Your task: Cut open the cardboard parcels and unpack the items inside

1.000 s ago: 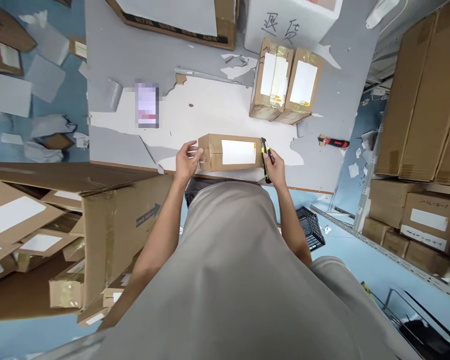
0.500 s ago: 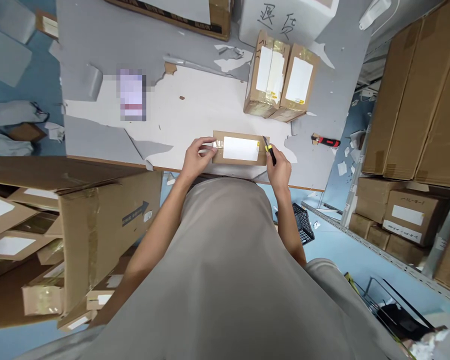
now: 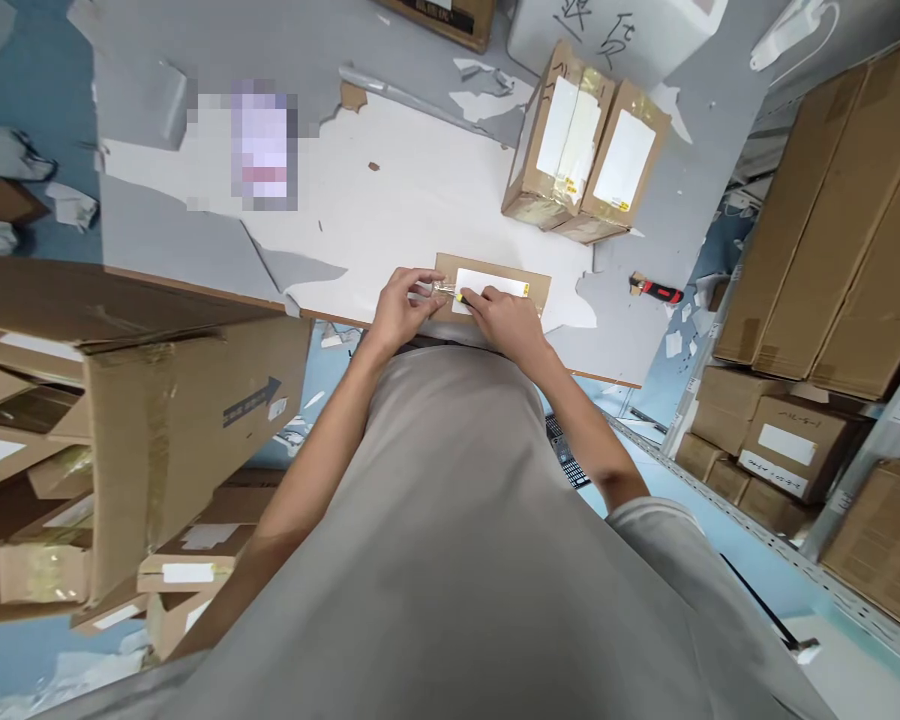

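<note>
A small flat cardboard box [image 3: 538, 290] with a white label lies near the table's front edge. My left hand [image 3: 403, 308] grips its left end, thumb and fingers curled at the shiny clear tape there. In my right hand [image 3: 508, 322] is a utility knife [image 3: 460, 297] with a black and yellow handle, mostly covered by the fingers. Its blade points left over the taped end, close to my left fingertips. Whether the blade is in the tape, I cannot tell. My right hand partly covers the label.
Taped, labelled cardboard boxes [image 3: 625, 155] stand behind to the right, before a white box [image 3: 622, 45] with handwriting. A red and black cutter [image 3: 658, 290] lies at the right. A large open carton [image 3: 195, 410] holding boxes is at the left; shelves of cartons [image 3: 817, 230] stand right.
My right hand has moved left with the knife, from the box's right end across the label to the taped left end. My left hand stays at that end. The view has shifted slightly.
</note>
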The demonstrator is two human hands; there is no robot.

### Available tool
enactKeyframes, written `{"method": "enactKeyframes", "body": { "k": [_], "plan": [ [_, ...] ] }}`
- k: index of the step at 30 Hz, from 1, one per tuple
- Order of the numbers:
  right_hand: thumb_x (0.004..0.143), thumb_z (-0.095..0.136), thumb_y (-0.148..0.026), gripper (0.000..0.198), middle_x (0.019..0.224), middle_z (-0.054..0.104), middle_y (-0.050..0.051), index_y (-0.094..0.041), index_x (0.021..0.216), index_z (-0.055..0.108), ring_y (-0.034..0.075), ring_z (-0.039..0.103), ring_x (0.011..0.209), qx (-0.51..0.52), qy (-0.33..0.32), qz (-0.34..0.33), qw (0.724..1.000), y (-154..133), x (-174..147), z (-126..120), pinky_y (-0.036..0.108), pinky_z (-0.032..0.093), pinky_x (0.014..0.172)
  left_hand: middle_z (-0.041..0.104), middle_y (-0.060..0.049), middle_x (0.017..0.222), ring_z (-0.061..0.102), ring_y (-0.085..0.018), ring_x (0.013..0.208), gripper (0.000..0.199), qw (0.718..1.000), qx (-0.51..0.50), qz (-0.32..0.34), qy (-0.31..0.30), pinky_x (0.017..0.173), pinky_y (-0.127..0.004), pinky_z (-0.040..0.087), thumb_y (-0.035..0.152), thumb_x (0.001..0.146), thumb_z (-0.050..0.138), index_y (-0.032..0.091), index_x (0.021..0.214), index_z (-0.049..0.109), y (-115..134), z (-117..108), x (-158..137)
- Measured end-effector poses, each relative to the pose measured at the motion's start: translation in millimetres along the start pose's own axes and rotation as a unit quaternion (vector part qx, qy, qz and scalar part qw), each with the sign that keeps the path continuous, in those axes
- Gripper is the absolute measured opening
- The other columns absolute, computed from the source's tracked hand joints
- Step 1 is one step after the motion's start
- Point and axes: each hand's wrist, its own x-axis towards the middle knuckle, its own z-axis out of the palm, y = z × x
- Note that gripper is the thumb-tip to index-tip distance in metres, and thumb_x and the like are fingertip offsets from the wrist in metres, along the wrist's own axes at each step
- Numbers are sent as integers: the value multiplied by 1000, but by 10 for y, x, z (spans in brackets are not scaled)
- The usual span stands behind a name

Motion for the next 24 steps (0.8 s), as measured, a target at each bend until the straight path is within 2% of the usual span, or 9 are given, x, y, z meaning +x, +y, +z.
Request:
{"method": "enactKeyframes", "body": {
  "k": [8, 15, 24],
  "plan": [
    [124, 35, -24, 53, 149, 75, 20, -26, 173, 56, 32, 77, 126, -34, -4, -20, 999, -14, 74, -25, 37, 53, 98, 72, -11, 140, 75, -24, 106, 41, 1000, -17, -4, 5, 87, -36, 67, 37, 88, 91, 27, 127, 84, -62, 33, 17],
    [120, 37, -14, 55, 151, 74, 24, -18, 171, 56, 34, 77, 129, -71, -16, -42, 996, -144, 128, -202, 40, 53, 100, 73, -11, 138, 75, -23, 106, 46, 1000, -22, -6, 10, 87, -36, 68, 47, 90, 92, 25, 130, 83, -62, 28, 29],
    [120, 34, -11, 56, 149, 76, 26, -14, 170, 60, 36, 79, 130, -95, -25, -70, 993, -132, 174, -371, 42, 56, 100, 74, -11, 140, 75, -22, 104, 47, 1000, -28, 7, 4, 88, -35, 69, 41, 87, 92, 25, 131, 84, -156, 27, 69]
  ]
}}
